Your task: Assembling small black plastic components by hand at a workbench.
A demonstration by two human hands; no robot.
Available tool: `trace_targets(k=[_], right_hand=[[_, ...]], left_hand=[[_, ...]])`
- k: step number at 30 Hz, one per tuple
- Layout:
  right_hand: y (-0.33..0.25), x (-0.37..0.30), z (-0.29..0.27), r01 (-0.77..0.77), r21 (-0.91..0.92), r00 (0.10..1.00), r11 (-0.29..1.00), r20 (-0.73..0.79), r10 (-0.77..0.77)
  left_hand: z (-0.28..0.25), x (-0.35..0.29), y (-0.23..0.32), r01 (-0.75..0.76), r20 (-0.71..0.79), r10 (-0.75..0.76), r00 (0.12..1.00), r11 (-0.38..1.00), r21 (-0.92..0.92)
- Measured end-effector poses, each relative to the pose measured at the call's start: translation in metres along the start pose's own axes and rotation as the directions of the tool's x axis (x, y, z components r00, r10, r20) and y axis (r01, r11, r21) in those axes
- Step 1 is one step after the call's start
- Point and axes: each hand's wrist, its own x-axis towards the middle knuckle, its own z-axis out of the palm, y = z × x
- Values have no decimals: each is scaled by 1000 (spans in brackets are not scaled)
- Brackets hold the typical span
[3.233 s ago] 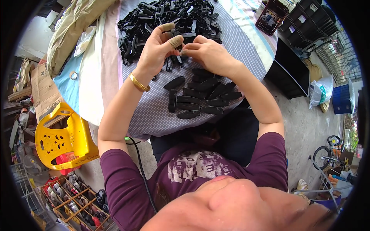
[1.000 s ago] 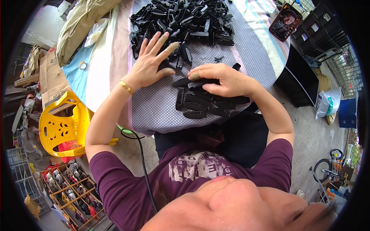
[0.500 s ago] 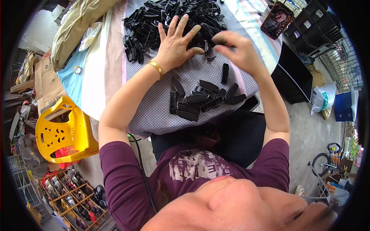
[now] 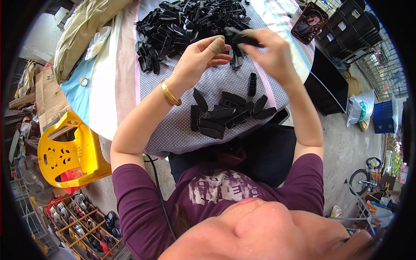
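My right hand grips a black plastic piece between thumb and fingers, over the table; motion blurs the piece. Facing it, my left hand is closed, its taped thumb pressed toward the curled fingers. Whether anything sits in that pinch is hidden. Behind both hands spreads a large pile of black plastic pieces. Nearer to me, several elongated black pieces lie in a loose group on the dotted grey cloth, and one piece stands apart below my right hand.
A phone is propped at the table's far right. Beside the table are a yellow plastic chair on the left and a black flat panel on the right. A tape roll rests on the blue cloth at left.
My left hand has lifted off the pile and drawn back, its spread fingers now closed. The right hand, still near the pile, now shows a black piece in its grip.
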Motion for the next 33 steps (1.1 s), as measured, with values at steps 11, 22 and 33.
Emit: trace_targets(k=[11, 22, 33], right_hand=[[2, -10, 34, 140, -240, 945, 961, 324, -57], [2, -20, 23, 53, -292, 977, 955, 214, 11], [-3, -14, 26, 13, -246, 999, 969, 39, -3]], left_hand=[[-37, 15, 13, -274, -287, 321, 903, 943, 190], [-22, 1, 15, -39, 15, 37, 999, 988, 149], [-9, -2, -9, -349, 96, 387, 917, 664, 662]])
